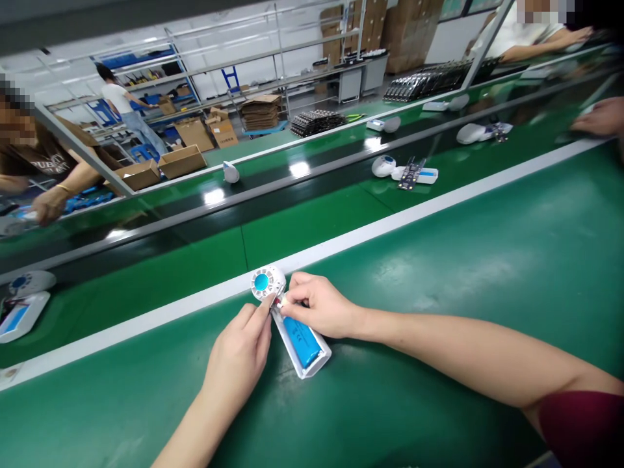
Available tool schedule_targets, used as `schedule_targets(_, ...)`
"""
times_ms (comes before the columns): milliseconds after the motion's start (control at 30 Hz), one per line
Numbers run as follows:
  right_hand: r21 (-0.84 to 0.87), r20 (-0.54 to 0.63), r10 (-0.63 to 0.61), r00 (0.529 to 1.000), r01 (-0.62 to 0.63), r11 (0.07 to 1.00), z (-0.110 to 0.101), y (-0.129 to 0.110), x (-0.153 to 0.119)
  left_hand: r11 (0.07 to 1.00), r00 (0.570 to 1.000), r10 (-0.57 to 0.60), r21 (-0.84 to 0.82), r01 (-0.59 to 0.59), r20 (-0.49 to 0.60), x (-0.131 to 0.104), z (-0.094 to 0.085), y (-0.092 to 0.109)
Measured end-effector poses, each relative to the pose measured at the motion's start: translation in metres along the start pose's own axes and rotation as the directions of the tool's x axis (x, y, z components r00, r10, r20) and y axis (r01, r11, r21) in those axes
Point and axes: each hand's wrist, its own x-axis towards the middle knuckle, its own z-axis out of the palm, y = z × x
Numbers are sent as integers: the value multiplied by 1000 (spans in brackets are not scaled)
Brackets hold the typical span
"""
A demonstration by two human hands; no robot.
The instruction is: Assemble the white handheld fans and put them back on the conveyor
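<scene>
A white handheld device (318, 364) lies on the green table (439, 273), its handle open and a blue battery (303, 341) inside. Its round head (263, 282) has a blue centre and rests by the white belt edge. My left hand (241, 348) presses its fingertips on the neck of the device. My right hand (319, 305) pinches a small pale piece at the neck, beside red wires. The fingers partly hide the neck.
Beyond the white edge (195, 303) runs a green conveyor belt (205, 260) carrying an opened device with a circuit board (411, 174) and further devices (22, 316). People sit across the line; another person's hand (599, 118) is at the right. Cardboard boxes (182, 162) stand behind.
</scene>
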Motion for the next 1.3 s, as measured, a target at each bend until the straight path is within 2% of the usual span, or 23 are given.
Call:
schedule_targets(100,7,1,9,1000,-9,1000,0,0,0,999,999,30,22,-30,17,-1,-1,-3)
schedule_targets(400,35,-22,56,998,-55,998,-5,0,-1,994,999,38,-100,-36,14,-1,3,-6)
schedule_targets(567,20,-4,25,1000,-25,999,-6,1,-1,993,999,32,-112,-31,5,-2,5,-3)
schedule_targets(700,62,-8,89,996,-88,994,-3,4,-1,996,998,65,-57,-65,5,-2,5,-4)
schedule_targets(900,72,28,96,995,-98,993,1,9,-5,959,966,245,166,-230,-78,-6,7,-1)
schedule_targets(1067,-31,37,48,998,-47,998,-1,9,-6,979,976,204,19,-203,-71,-8,10,6)
schedule_targets(1200,-58,72,29,997,-25,998,-4,7,-3,958,959,268,130,-256,-90,-7,12,3)
schedule_targets(1300,-15,66,95,993,-94,995,-5,6,-1,966,961,246,109,-233,-124,-8,15,3)
